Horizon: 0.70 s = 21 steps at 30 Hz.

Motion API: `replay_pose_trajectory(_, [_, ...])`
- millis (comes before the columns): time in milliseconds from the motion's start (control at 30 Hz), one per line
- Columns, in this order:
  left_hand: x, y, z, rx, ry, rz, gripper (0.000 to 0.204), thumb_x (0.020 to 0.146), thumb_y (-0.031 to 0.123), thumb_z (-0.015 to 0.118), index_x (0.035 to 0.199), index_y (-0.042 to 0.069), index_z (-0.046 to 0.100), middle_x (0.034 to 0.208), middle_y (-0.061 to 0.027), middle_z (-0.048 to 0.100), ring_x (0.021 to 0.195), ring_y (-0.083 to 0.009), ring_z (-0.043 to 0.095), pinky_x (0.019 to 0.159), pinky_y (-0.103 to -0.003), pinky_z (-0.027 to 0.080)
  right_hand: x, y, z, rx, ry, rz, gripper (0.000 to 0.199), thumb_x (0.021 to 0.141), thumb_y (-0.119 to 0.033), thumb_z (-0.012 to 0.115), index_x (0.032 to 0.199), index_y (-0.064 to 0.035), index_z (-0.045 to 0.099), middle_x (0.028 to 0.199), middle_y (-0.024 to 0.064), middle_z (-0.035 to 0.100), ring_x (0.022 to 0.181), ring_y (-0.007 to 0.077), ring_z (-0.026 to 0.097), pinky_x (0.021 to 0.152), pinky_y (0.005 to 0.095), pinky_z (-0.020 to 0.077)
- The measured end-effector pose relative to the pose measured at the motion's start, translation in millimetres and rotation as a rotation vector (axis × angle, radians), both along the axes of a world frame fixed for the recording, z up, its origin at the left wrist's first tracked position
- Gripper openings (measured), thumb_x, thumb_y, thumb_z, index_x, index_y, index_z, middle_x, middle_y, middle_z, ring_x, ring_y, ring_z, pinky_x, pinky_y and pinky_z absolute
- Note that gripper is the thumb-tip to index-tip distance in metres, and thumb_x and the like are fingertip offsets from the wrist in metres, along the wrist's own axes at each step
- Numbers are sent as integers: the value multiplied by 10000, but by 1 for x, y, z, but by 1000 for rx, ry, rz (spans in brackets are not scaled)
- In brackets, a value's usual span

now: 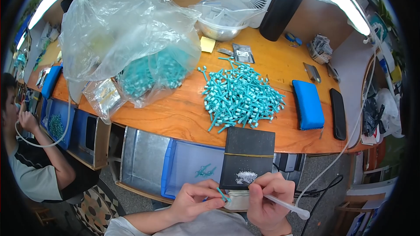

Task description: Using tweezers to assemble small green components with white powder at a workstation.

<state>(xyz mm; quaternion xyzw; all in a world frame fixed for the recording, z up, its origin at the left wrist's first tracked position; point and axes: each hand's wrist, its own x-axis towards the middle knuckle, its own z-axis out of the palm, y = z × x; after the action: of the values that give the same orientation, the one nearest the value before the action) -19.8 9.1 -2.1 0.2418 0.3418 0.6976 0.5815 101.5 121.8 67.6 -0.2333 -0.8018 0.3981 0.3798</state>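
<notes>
My left hand (192,203) pinches a small teal stick-like piece (223,195) between thumb and fingers, near the front edge of a black pad (249,142). My right hand (269,196) is closed round a thin white pen-like tool (284,204) with a bulb-shaped rear end; its tip is hidden by my fingers. On the pad lies a little heap of tiny clear, glittering stones (246,177), just beyond both hands. A yellowish band crosses the pad. Further off, a big pile of teal stick pieces with pale ends (240,94) spreads over the wooden table.
A large clear bag (127,30) with more teal pieces stands at left. Below the table edge, a blue tray (188,159) holds a few teal pieces. A blue pouch (308,105) and black case (337,113) lie right. A thin hose (345,144) hangs nearby. Another person sits far left.
</notes>
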Motion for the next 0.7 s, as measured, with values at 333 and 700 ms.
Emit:
replay_pose_trajectory(333, [-1, 0, -1, 9, 13, -4, 167, 797, -26, 601, 957, -15, 648, 962, -122, 586, 895, -165, 547, 769, -260, 457, -7, 0, 4, 4, -51, -47, 211, 808, 38, 545, 851, -23, 348, 715, 99, 503, 599, 110, 419, 543, 207, 341])
replay_pose_trajectory(700, [0, 1, 0, -4, -4, -9, 167, 793, -27, 604, 954, -19, 648, 947, -119, 588, 886, -162, 543, 768, -259, 447, -5, 0, 0, -16, -23, -62, 209, 813, 20, 553, 847, -24, 351, 712, 97, 503, 602, 111, 415, 546, 209, 340])
